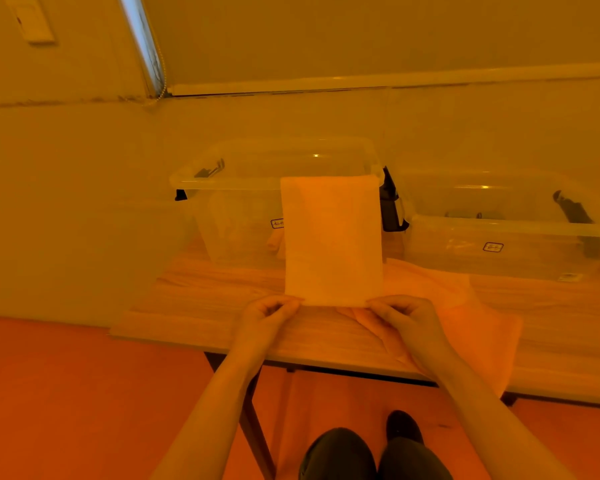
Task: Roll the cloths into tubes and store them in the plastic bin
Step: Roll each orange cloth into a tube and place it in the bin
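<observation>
Over table [201,306], hands [336,313] pinching cloth [331,237] corners

Looks like a plain room in a home or small office, everything washed in orange light. Upper left of the frame, a wall switch plate [32,20] sits on a bare wall. Across the top runs a drawn roller blind [378,32] with a bead chain [163,81] hanging at its left edge. Mid-frame, a wooden table [205,306] on dark legs stands against the wall, carrying two clear plastic bins [236,216]. Below, a smooth floor [66,393].
</observation>
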